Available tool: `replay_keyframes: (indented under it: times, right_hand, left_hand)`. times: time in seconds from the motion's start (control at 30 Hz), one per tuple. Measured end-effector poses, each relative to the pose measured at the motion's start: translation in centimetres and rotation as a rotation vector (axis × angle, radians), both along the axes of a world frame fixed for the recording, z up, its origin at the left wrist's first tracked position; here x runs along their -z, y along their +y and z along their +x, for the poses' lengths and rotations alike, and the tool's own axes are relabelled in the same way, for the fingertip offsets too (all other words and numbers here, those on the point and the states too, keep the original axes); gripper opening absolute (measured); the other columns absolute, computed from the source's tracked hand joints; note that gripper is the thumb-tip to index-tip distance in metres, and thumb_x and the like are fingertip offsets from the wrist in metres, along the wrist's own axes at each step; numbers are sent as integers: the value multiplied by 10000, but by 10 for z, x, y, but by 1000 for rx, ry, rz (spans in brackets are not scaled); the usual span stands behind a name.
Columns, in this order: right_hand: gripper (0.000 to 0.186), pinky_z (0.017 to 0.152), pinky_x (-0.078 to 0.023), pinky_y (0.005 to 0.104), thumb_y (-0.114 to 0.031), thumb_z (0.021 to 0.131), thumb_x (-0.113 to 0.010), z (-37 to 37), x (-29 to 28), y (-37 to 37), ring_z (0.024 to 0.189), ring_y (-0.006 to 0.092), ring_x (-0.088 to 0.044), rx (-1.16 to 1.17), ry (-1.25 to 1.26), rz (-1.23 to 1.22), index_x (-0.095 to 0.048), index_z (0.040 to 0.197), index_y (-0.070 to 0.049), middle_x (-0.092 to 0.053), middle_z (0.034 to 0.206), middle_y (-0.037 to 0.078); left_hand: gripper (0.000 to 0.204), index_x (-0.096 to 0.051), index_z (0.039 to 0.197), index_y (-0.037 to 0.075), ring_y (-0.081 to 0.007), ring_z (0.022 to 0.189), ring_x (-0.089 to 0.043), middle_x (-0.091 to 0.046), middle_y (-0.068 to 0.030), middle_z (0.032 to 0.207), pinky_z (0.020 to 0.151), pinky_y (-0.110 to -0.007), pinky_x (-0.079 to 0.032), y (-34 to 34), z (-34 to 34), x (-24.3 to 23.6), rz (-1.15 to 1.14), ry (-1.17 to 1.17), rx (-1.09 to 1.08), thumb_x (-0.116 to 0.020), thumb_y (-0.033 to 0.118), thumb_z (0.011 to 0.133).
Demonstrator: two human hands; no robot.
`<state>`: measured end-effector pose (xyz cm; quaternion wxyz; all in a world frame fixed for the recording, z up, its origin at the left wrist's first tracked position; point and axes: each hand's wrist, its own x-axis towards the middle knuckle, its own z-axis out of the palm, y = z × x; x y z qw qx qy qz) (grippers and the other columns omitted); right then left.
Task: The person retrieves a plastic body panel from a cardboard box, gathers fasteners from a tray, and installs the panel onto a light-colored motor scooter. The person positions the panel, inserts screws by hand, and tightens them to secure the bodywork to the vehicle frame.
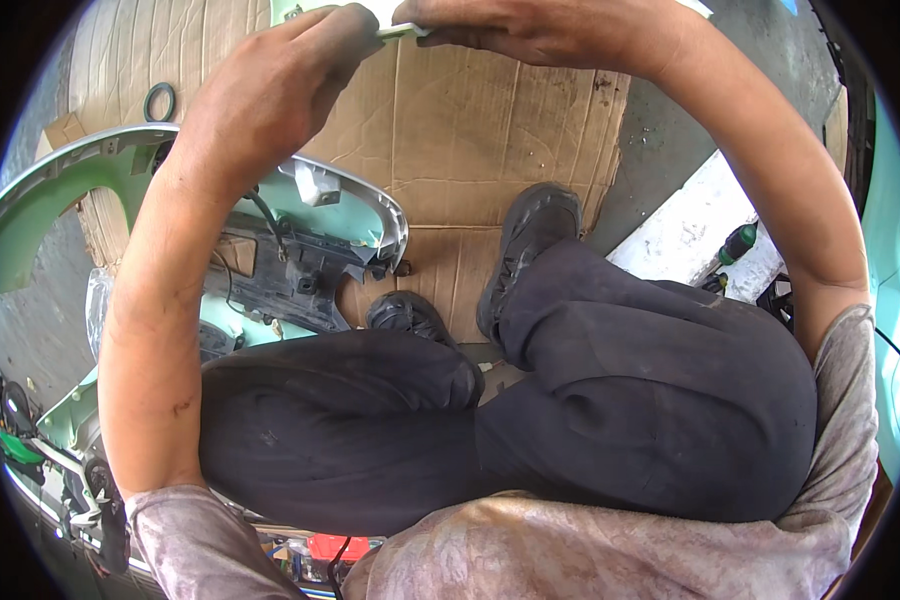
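Left hand [295,85] and right hand [540,28] at top centre, fingers gripping a pale green piece [398,31], cardboard [470,130] beneath

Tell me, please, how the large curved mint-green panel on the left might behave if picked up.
The mint-green panel probably flexes somewhat, since it looks thin-edged. It may be light for its size, being an open shell. Its bowed outline could make it rock if pushed.

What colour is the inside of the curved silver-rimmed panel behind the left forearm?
The panel's inside is mint green, clearest in the head view.
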<state>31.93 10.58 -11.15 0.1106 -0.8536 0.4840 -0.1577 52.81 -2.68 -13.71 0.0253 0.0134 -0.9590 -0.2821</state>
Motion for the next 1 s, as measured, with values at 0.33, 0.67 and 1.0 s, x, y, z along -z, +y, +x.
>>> replay_keyframes:
  times: [0.33, 0.67, 1.0]
  right_hand:
    - [161, 730, -503, 353, -225, 874, -604, -1, -5, 1, 822, 240, -612, 48, 10, 98, -605, 943, -79, -631, 889, 62]
    - [244, 804, -496, 365, -230, 860, -631, -1, -13, 4, 910, 260, -611, 92, 106, 152, -620, 1052, -79, -640, 973, 72]
    - [426, 833, -481, 368, -224, 778, -663, 13, -34, 18, 1026, 257, -576, 361, -241, 155, -549, 1132, -16, -586, 1109, 134]
  left_hand:
    - [168, -617, 981, 37, -327, 800, -651, -651, -157, 854, 684, -372, -507, -3, -11, -16, 201, 51, -34, -668, 91, 831]
    - [208, -557, 1027, 18, -87, 651, -441, -485, -17, 741, 577, -248, -373, 12, -2, -16, 987, -114, -411, -520, 9, 823]
    - [431, -382, 1250, -185, -387, 1166, -536, -475, -289, 1252, 1060, -411, -430, 12, 28, -12, 1318, -207, -381, -327, -68, 839]
